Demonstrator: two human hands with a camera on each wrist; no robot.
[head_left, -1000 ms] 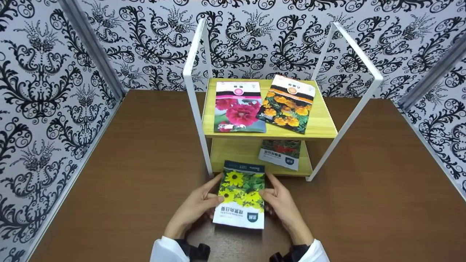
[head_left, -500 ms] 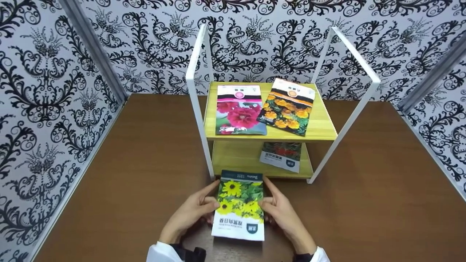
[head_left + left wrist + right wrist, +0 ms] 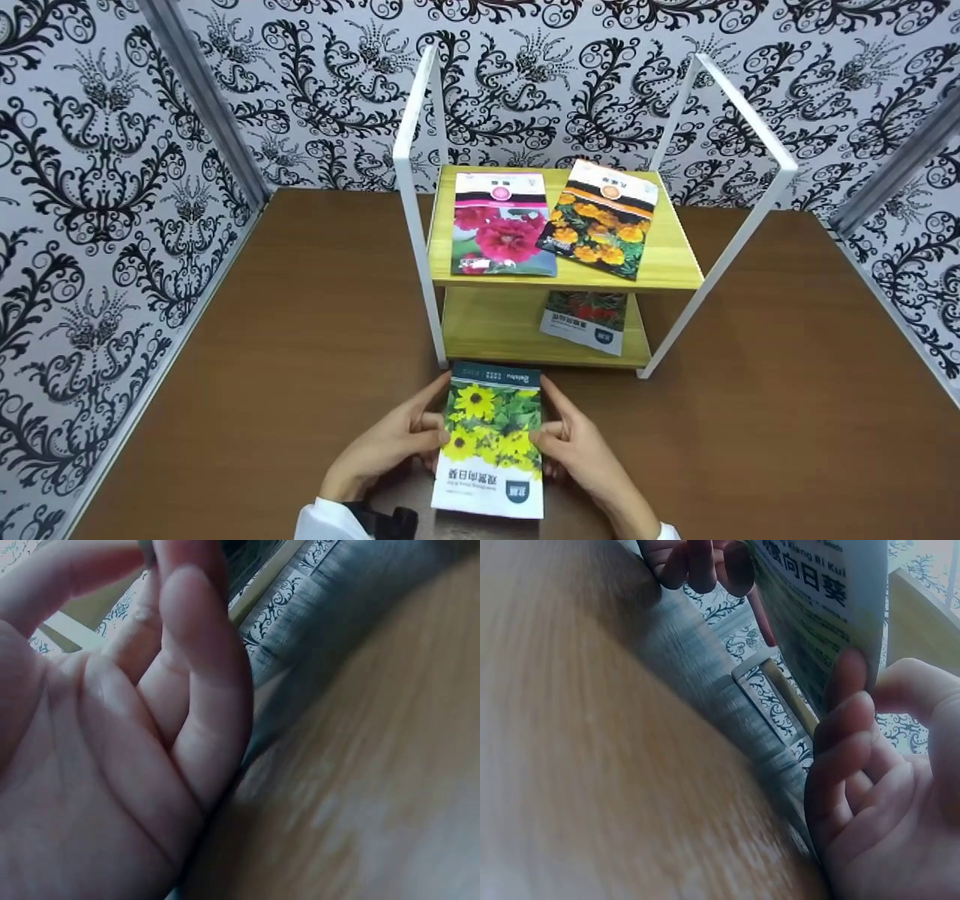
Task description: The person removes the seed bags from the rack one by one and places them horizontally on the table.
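Observation:
A yellow sunflower seed packet [image 3: 491,420] lies face up between both hands in the head view, in front of the shelf. My left hand [image 3: 390,446] pinches its left edge, thumb on the front and other fingers behind. On the opposite edge, my right hand [image 3: 581,446] pinches it the same way. The right wrist view shows the printed back of the packet [image 3: 817,600], with curled fingers [image 3: 844,727] against it close above the table. In the left wrist view, the palm and bent fingers [image 3: 214,690] fill the left side.
A two-tier rack with white posts [image 3: 416,217] stands behind the hands. Its upper board [image 3: 679,255] bears a pink-flower packet [image 3: 504,225] and a tilted orange-flower packet [image 3: 600,217]. On the lower board [image 3: 487,322] lies a red-flower packet [image 3: 585,322]. Patterned walls enclose the brown table [image 3: 787,420].
Both hands have drawn the sunflower packet toward the person, away from the rack, keeping their pinch on its edges. The packets on the rack stay put; the head view has shifted slightly.

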